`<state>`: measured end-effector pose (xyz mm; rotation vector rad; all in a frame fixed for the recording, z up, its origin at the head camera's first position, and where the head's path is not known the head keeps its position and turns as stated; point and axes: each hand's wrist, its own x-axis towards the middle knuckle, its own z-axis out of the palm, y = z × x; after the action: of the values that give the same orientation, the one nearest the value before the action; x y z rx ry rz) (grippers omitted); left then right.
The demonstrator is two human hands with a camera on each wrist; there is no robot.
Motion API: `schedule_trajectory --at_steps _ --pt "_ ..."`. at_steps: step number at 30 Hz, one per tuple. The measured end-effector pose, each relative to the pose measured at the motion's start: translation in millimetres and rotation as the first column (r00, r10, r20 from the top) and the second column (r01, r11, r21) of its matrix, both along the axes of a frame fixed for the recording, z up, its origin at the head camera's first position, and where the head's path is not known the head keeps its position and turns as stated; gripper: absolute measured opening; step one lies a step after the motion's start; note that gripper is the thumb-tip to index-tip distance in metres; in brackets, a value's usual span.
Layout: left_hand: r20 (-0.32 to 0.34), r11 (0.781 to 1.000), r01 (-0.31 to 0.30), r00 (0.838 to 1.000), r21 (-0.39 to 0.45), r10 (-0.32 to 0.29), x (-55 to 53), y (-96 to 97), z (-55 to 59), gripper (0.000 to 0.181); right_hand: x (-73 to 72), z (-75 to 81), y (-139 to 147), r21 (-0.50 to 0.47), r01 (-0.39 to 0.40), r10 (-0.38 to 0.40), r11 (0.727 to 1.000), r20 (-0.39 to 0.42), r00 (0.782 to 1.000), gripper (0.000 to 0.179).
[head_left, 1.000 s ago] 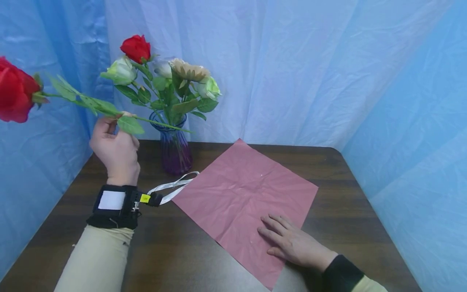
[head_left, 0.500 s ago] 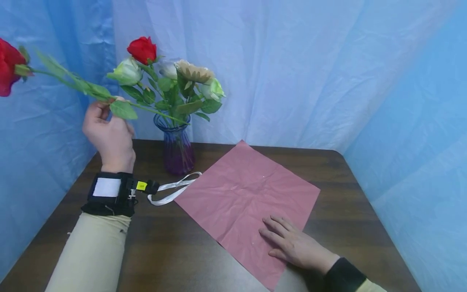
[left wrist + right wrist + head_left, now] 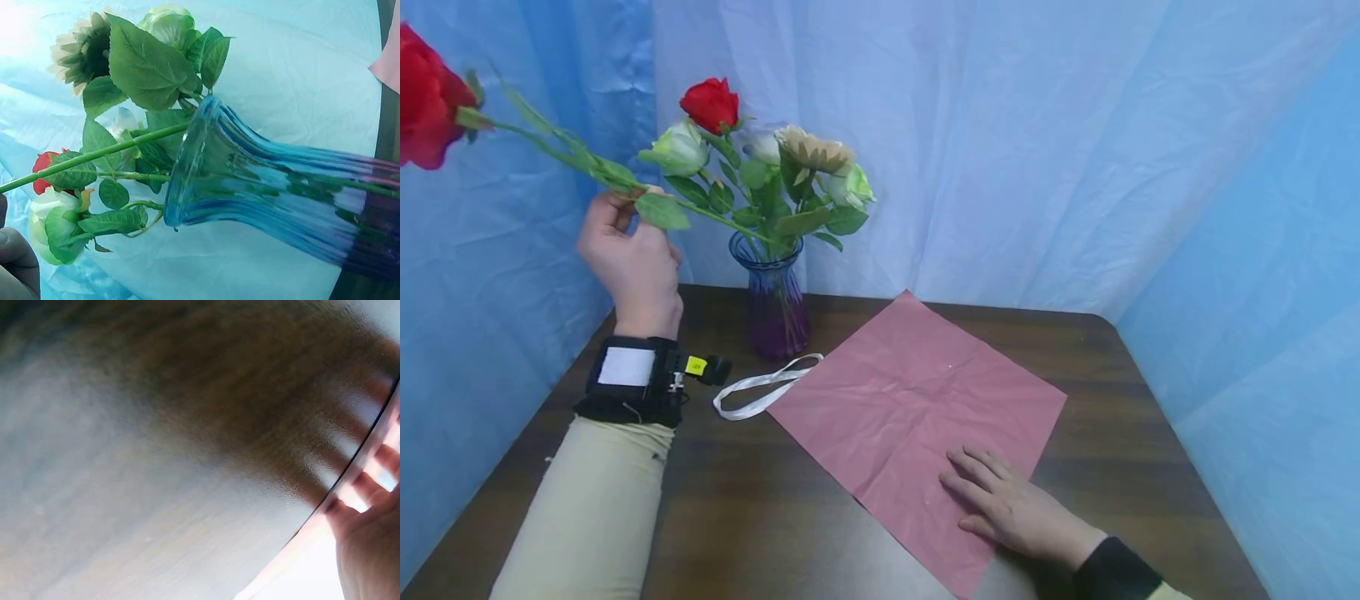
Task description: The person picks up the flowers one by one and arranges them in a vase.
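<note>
My left hand (image 3: 632,258) pinches the green stem of a red rose (image 3: 426,100), beside a glass vase (image 3: 777,308). The rose tilts, its bloom at the far left and its bare stem (image 3: 94,153) pointing right. The stem's end meets the vase mouth; I cannot tell whether it is inside the rim. In the vase stand another red rose (image 3: 710,104), pale green-white roses (image 3: 679,148) and a cream flower (image 3: 814,152). My right hand (image 3: 1022,512) rests on a pink sheet (image 3: 887,417), fingers spread, palm down.
A white ribbon loop (image 3: 745,408) lies left of the sheet, partly under or against its edge. Everything sits on a dark wooden table (image 3: 737,517). Pale blue cloth (image 3: 1000,150) hangs behind and at both sides.
My left hand has risen with the rose, and the stem's end has gone from in front of the vase up to its mouth. The view has shifted slightly. My right hand stays on the sheet.
</note>
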<state>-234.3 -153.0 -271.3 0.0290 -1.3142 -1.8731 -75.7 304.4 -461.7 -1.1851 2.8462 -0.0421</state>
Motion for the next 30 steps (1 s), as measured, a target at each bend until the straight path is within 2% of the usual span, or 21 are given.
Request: schedule_trajectory --at_steps 7,14,20,26,30 --pt "0.062 0.998 0.012 0.998 -0.061 -0.008 -4.7 -7.8 -7.1 0.006 13.4 6.1 -8.1 0.013 0.057 -0.057 0.998 0.058 0.997 0.064" --pt "0.119 0.986 -0.041 0.991 -0.163 0.061 -10.4 -8.6 -11.7 0.006 26.1 11.0 -16.0 0.026 0.108 -0.110 0.994 0.099 0.989 0.065" --pt "0.154 0.976 -0.034 0.986 -0.213 0.068 -9.8 -4.8 -16.4 0.010 28.2 11.5 -16.9 0.024 0.109 -0.111 0.994 0.098 0.989 0.065" --pt "0.187 0.968 -0.002 0.981 -0.251 0.051 -21.5 -7.7 -32.4 0.010 28.6 11.5 -16.3 0.016 0.089 -0.090 0.996 0.065 0.994 0.064" --pt "0.207 0.952 0.006 0.977 -0.307 0.060 -31.3 -9.9 -43.6 0.014 28.2 12.1 -16.4 0.019 0.096 -0.097 0.995 0.073 0.993 0.064"
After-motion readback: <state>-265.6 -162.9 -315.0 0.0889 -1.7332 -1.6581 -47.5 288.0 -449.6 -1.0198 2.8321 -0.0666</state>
